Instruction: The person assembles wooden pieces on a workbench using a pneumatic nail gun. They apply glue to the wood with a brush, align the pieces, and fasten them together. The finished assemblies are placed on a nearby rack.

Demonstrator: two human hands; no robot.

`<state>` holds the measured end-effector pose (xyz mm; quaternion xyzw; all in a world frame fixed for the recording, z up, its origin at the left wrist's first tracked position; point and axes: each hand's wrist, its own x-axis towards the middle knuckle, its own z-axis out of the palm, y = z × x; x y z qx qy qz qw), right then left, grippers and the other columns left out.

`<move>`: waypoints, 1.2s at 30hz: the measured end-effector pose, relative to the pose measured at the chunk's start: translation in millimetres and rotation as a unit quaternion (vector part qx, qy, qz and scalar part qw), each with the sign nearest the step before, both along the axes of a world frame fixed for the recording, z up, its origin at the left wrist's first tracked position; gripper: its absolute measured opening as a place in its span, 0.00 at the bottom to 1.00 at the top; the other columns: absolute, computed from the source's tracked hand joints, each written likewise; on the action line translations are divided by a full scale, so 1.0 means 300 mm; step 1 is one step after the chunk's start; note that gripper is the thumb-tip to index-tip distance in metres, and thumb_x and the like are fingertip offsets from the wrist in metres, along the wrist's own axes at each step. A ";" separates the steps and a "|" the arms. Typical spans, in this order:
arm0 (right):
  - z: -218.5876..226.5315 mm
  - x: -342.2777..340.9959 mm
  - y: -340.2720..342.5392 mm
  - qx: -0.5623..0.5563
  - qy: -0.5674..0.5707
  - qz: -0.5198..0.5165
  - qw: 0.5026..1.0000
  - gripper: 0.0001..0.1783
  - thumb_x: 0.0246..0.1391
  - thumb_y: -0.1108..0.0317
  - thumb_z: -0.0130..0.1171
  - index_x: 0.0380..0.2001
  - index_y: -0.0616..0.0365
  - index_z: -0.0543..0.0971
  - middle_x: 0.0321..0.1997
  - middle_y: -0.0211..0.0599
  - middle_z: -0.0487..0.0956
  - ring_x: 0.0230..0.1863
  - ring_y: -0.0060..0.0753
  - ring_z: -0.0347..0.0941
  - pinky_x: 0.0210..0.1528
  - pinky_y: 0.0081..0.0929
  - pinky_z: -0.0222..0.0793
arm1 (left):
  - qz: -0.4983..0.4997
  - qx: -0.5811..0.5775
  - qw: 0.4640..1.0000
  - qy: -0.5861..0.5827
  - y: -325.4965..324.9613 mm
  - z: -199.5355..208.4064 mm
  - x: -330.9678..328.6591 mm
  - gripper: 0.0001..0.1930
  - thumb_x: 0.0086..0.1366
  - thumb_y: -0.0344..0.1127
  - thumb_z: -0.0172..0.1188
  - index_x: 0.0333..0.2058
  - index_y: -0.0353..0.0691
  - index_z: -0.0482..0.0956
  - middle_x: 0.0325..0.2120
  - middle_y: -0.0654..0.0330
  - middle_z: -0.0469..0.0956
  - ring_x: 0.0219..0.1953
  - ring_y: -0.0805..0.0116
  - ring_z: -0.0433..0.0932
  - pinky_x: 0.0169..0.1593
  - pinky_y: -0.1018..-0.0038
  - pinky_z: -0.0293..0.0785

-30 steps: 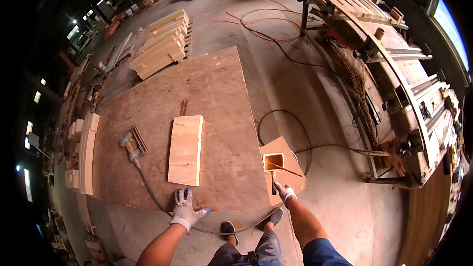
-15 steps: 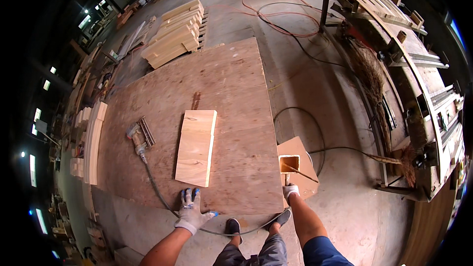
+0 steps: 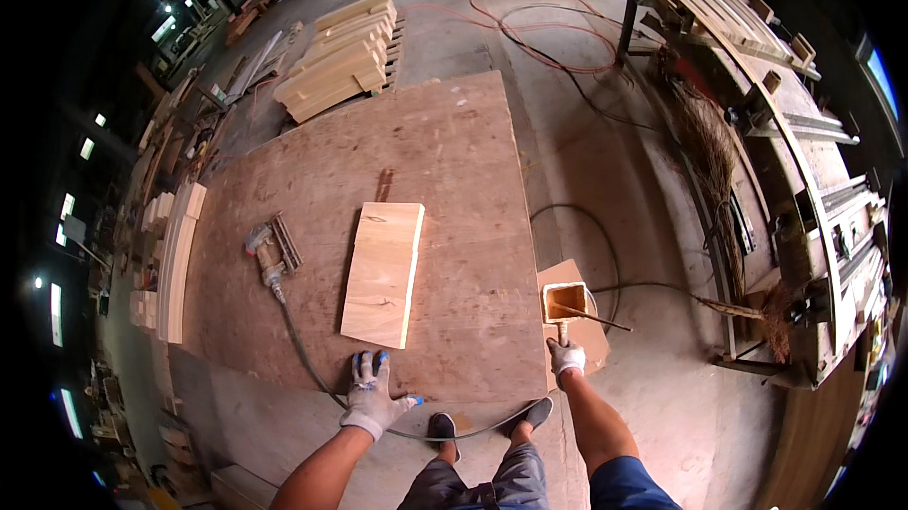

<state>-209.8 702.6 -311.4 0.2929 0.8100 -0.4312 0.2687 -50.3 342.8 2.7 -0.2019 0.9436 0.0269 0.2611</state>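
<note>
My left hand (image 3: 373, 395), in a pale glove with blue fingertips, rests open with fingers spread at the near edge of the plywood table top (image 3: 463, 226). Just beyond it lies a flat light-wood panel (image 3: 383, 274). At the table's right edge my right hand (image 3: 567, 359), gloved too, is closed round the handle of a square open pot (image 3: 546, 306). Its inside is amber-brown, and a thin stick (image 3: 605, 322) leans out over the rim to the right. On the left of the table lies an air nailer (image 3: 272, 250) with a hose.
Under the pot is a cardboard piece (image 3: 594, 344). Wood strips (image 3: 180, 264) are stacked at the table's left edge, and a timber pile (image 3: 340, 61) stands beyond it. Hoses (image 3: 558, 28) curl on the floor. A twig broom (image 3: 709, 146) leans by the rack on the right.
My right hand has raised the pot a little, up and to the right, with the stick now pointing more sideways. My left hand stays on the table edge.
</note>
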 end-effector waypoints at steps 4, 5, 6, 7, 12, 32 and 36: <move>0.165 -0.012 0.087 -0.061 0.033 -0.066 0.995 0.23 0.57 0.51 0.75 0.40 0.63 0.88 0.26 0.45 0.85 0.28 0.35 0.77 0.38 0.41 0.76 | 0.029 0.019 0.999 -0.005 -0.001 0.024 0.019 0.65 0.56 0.70 0.73 0.79 0.38 0.50 0.79 0.37 0.44 0.81 0.33 0.40 0.81 0.51 0.48; 0.148 -0.015 0.132 -0.052 0.089 -0.055 0.993 0.18 0.59 0.54 0.74 0.36 0.59 0.85 0.24 0.35 0.80 0.23 0.29 0.72 0.28 0.36 0.72 | 0.029 0.024 0.999 -0.005 -0.004 0.035 0.016 0.65 0.56 0.70 0.72 0.80 0.38 0.50 0.79 0.37 0.44 0.81 0.33 0.40 0.81 0.51 0.48; 0.108 -0.019 0.231 -0.037 0.150 -0.053 0.987 0.15 0.60 0.57 0.73 0.33 0.56 0.82 0.23 0.25 0.75 0.18 0.23 0.66 0.18 0.31 0.67 | 0.019 0.033 0.999 -0.002 -0.003 0.036 -0.009 0.64 0.56 0.70 0.72 0.80 0.39 0.50 0.80 0.37 0.43 0.81 0.33 0.40 0.81 0.50 0.48; 0.134 -0.036 0.305 -0.013 0.174 -0.052 0.983 0.14 0.61 0.57 0.73 0.32 0.55 0.82 0.22 0.25 0.74 0.18 0.22 0.66 0.18 0.31 0.67 | 0.011 0.030 0.999 -0.012 -0.009 0.029 -0.016 0.65 0.57 0.72 0.71 0.80 0.40 0.48 0.80 0.38 0.41 0.81 0.32 0.38 0.81 0.48 0.46; 0.750 -0.027 0.250 -0.005 0.181 -0.065 0.981 0.16 0.61 0.57 0.72 0.29 0.55 0.79 0.20 0.24 0.72 0.16 0.22 0.65 0.17 0.31 0.66 | 0.020 0.033 0.999 0.003 -0.062 -0.034 0.096 0.66 0.57 0.77 0.67 0.80 0.40 0.47 0.80 0.37 0.43 0.81 0.30 0.37 0.79 0.41 0.48; 1.478 0.971 -0.986 -0.233 0.152 0.046 0.959 0.06 0.64 0.69 0.67 0.37 0.61 0.84 0.23 0.29 0.79 0.16 0.19 0.68 0.15 0.22 0.66 | 0.061 0.776 0.601 0.182 -0.298 0.214 0.480 0.15 0.78 0.42 0.63 0.52 0.37 0.84 0.43 0.62 0.86 0.46 0.76 0.79 0.50 0.70 0.80; 1.504 0.992 -1.055 -0.238 0.138 0.101 0.956 0.03 0.61 0.74 0.65 0.35 0.62 0.81 0.24 0.28 0.78 0.17 0.20 0.69 0.17 0.23 0.67 | 0.149 0.837 0.502 0.159 -0.384 0.251 0.519 0.19 0.77 0.42 0.65 0.59 0.38 0.83 0.48 0.64 0.85 0.50 0.76 0.81 0.56 0.73 0.82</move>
